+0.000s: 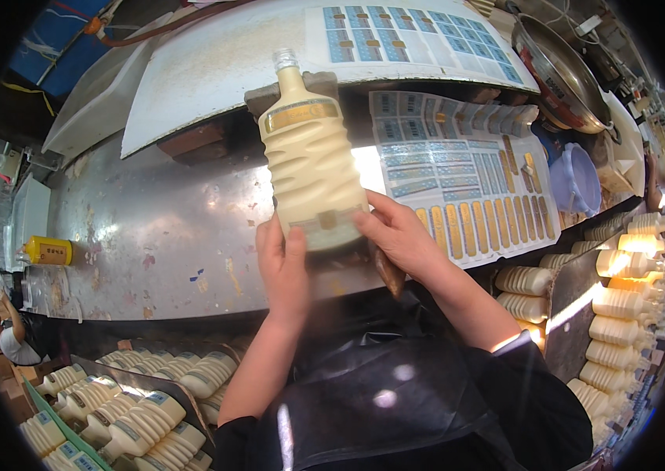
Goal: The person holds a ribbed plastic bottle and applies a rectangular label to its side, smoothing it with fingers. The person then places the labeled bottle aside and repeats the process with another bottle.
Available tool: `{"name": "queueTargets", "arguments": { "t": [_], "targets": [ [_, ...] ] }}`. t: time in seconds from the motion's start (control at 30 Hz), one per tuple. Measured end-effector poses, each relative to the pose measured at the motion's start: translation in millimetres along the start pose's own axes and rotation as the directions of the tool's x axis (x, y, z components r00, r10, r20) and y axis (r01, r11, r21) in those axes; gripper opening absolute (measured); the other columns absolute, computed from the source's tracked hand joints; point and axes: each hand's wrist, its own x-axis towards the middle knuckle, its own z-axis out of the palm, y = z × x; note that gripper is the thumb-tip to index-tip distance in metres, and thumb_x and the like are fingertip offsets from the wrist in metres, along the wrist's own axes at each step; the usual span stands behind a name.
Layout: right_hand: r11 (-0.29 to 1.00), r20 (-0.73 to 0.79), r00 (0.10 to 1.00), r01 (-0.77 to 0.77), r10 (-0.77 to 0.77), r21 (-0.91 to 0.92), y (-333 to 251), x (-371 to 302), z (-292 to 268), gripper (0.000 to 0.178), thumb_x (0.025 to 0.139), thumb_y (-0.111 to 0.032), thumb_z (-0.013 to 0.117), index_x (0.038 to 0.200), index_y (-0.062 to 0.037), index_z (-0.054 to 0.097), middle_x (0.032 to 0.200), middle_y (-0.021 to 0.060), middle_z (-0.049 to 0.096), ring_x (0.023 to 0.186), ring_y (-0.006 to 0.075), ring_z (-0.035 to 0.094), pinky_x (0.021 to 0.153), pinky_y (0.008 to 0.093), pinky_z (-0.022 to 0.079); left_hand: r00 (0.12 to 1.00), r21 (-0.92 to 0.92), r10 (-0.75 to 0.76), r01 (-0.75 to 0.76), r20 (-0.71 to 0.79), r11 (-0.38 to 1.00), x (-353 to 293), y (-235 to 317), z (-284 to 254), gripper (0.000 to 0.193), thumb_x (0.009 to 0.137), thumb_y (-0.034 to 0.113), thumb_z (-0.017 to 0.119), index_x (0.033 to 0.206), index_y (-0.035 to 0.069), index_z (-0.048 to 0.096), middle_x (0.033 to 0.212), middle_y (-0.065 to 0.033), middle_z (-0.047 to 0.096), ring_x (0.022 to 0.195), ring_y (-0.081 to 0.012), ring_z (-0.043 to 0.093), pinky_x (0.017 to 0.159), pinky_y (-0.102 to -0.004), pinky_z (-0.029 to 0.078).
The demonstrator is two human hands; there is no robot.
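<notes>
A cream-coloured bottle [309,157] with a wavy body, a clear neck and a clear base lies in front of me, its neck pointing away. Around its shoulder runs a gold-and-grey band, and a pale label with a gold patch sits low on the body. My left hand [284,259] grips the lower left side of the bottle, thumb on top. From the right, my right hand [399,235] presses its thumb near that lower label. Beneath the right palm sticks out a brown, handle-like piece [389,275], mostly hidden. Under the neck is a grey-brown block [321,83].
Label sheets [470,184] in blue and gold lie right on the metal table [152,235]; another sheet [419,39] lies on a raised white board [215,63]. A yellow container [48,251] stands left, a lilac basin [576,180] right. Crates of bottles [144,424] flank me.
</notes>
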Motion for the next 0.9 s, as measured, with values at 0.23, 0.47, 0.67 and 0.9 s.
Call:
{"name": "queueTargets", "arguments": {
  "t": [0.23,0.47,0.67,0.9],
  "targets": [
    [0.998,-0.052,0.997,0.050,-0.052,-0.034,1,1,0,0.049,0.103,-0.028,0.062,0.145,-0.0028,0.055,0.105,0.0087,0.071,0.094,0.0122,0.064,0.084,0.0301,0.053,0.999,-0.060,-0.035,0.034,-0.009,0.998,0,1,1,0.046,0.105,0.025,0.055,0.143,-0.001,0.055,0.123,-0.0128,0.054,0.118,-0.0242,0.051,0.109,-0.0363,0.037],
    [1.000,-0.071,0.997,0.007,-0.005,0.027,5,1,4,0.049,0.099,-0.032,0.067,0.138,-0.0045,0.060,0.094,0.0088,0.072,0.081,0.0129,0.065,0.075,0.0305,0.054,0.999,-0.043,-0.047,0.046,-0.008,0.998,-1,5,1,0.049,0.106,0.030,0.056,0.144,0.000,0.055,0.123,-0.0124,0.054,0.118,-0.0232,0.051,0.107,-0.0358,0.038],
    [0.996,-0.091,0.993,0.075,-0.071,0.041,11,2,4,0.048,0.098,-0.032,0.069,0.136,-0.0038,0.062,0.095,0.0091,0.072,0.082,0.0140,0.065,0.077,0.0312,0.054,0.999,-0.039,-0.042,0.041,-0.005,0.998,1,9,2,0.048,0.106,0.029,0.055,0.144,0.000,0.055,0.122,-0.0127,0.055,0.118,-0.0236,0.051,0.107,-0.0360,0.038],
    [0.988,-0.112,0.983,0.135,-0.142,-0.069,-23,-4,-21,0.035,0.102,-0.026,0.054,0.124,-0.0026,0.067,0.105,0.0039,0.069,0.090,0.0099,0.061,0.085,0.0267,0.049,0.998,-0.135,-0.066,0.063,-0.016,0.989,0,0,-3,0.049,0.105,0.027,0.055,0.145,-0.001,0.053,0.124,-0.0142,0.056,0.122,-0.0257,0.051,0.110,-0.0386,0.037]
  ]
}}
